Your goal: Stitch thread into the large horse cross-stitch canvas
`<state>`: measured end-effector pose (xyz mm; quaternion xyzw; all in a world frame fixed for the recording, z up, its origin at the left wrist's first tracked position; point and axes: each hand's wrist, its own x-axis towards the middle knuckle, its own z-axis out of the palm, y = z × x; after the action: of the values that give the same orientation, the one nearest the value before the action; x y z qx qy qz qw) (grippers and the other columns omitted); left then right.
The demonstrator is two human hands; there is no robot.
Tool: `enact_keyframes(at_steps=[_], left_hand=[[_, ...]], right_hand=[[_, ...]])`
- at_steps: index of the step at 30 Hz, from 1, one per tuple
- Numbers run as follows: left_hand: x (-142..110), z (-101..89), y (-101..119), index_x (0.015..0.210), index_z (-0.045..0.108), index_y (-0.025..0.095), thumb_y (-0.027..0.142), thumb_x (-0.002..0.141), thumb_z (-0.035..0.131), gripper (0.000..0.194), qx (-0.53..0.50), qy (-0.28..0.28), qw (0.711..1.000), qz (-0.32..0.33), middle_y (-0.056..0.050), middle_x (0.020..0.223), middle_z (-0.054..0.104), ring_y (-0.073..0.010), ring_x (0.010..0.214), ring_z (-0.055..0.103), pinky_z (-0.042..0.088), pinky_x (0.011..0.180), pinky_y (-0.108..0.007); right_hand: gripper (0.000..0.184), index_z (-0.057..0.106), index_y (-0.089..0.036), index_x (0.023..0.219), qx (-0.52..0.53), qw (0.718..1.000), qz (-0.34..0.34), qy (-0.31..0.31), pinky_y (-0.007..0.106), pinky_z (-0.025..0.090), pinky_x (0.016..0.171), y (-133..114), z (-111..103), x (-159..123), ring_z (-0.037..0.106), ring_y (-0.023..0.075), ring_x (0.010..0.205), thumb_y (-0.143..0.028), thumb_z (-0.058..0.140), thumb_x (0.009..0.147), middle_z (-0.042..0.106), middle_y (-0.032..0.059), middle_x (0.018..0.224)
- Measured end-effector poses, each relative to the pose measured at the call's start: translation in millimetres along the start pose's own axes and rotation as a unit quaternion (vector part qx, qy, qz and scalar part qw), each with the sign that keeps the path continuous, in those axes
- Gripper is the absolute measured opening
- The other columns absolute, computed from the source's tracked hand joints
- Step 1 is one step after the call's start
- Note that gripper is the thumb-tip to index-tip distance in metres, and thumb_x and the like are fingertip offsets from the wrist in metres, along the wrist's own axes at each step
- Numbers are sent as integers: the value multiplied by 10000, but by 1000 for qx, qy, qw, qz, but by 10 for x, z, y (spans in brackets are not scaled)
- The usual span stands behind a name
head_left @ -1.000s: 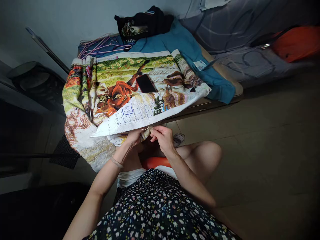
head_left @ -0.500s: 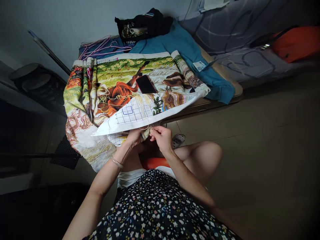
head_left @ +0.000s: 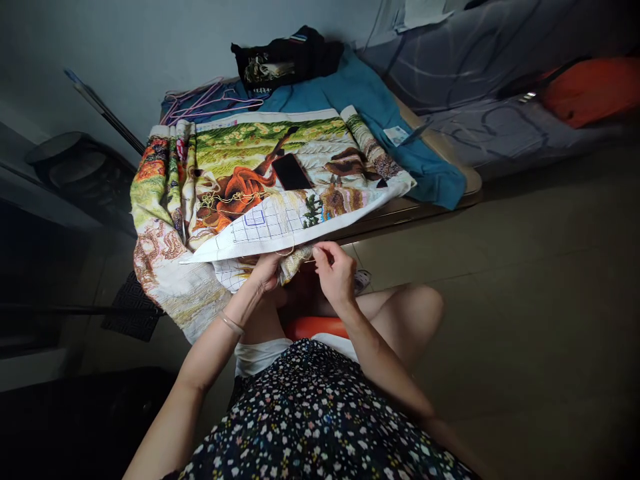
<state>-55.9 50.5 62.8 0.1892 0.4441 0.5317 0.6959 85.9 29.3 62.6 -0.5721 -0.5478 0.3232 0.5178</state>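
Observation:
A large cross-stitch cloth (head_left: 260, 230) with a printed grid and stitched colours spreads before me, its white lower edge above my hands. My left hand (head_left: 267, 272) is closed on a bunched fold of it, fingers partly hidden under the edge. Just right of that fold (head_left: 295, 265), my right hand (head_left: 336, 272) pinches thumb and forefinger together; what is between them is too small to make out. A pale loop of thread (head_left: 287, 251) hangs at the cloth's edge near my left hand. Loose yellow thread (head_left: 233, 199) lies tangled on the stitched picture.
A dark phone (head_left: 291, 172) rests on the cloth. Behind are pink hangers (head_left: 213, 100), a black bag (head_left: 287, 61) and a teal sheet (head_left: 360, 87) on a low bed. An orange bag (head_left: 595, 93) sits at right. Rolled cloth (head_left: 150, 177) drapes down at left.
My right hand has moved a little to the right and up, away from the bunched fold. My left hand still holds the cloth in about the same place.

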Motion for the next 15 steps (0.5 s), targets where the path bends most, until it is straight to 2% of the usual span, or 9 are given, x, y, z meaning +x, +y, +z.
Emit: enact_keyframes(at_steps=[2, 6, 9, 12, 15], left_hand=[[0, 7, -3, 957, 668, 137, 177, 545, 832, 446, 7, -10, 1000, 14, -61, 844, 743, -233, 925, 697, 485, 953, -388], [-9, 32, -7, 1035, 677, 147, 165, 516, 855, 549, 22, -23, 998, 54, -82, 936, 751, -267, 1053, 666, 435, 1026, -419], [-17, 41, 21, 980, 693, 134, 191, 533, 856, 480, 35, -37, 997, 57, -93, 963, 749, -276, 1081, 653, 415, 1053, -426], [-22, 34, 52, 999, 695, 132, 218, 568, 842, 463, 58, -78, 993, 63, -101, 1039, 739, -282, 1095, 645, 420, 1053, -440], [-18, 10, 44, 1098, 677, 151, 230, 575, 836, 552, 68, -106, 990, 58, -104, 1119, 721, -288, 1114, 636, 417, 1056, -464]], right_hand=[[209, 676, -182, 837, -62, 996, -55, -17, 320, 510, 727, -38, -55, 59, 645, 196, 770, -329, 532, 870, 707, 73, 833], [99, 654, -187, 751, -115, 985, -43, -121, 292, 465, 672, -59, -21, 156, 622, 182, 696, -229, 581, 804, 705, 51, 758], [98, 587, -191, 720, -124, 985, -71, -93, 291, 448, 671, -83, 30, 165, 612, 180, 696, -214, 559, 811, 685, 55, 745], [144, 518, -206, 791, -38, 996, -75, -40, 260, 436, 586, -166, -2, 205, 581, 138, 580, -305, 494, 893, 634, 13, 684], [216, 440, -230, 878, 137, 990, -21, -4, 214, 372, 438, -305, -161, 339, 491, 86, 420, -439, 447, 931, 573, -53, 632]])
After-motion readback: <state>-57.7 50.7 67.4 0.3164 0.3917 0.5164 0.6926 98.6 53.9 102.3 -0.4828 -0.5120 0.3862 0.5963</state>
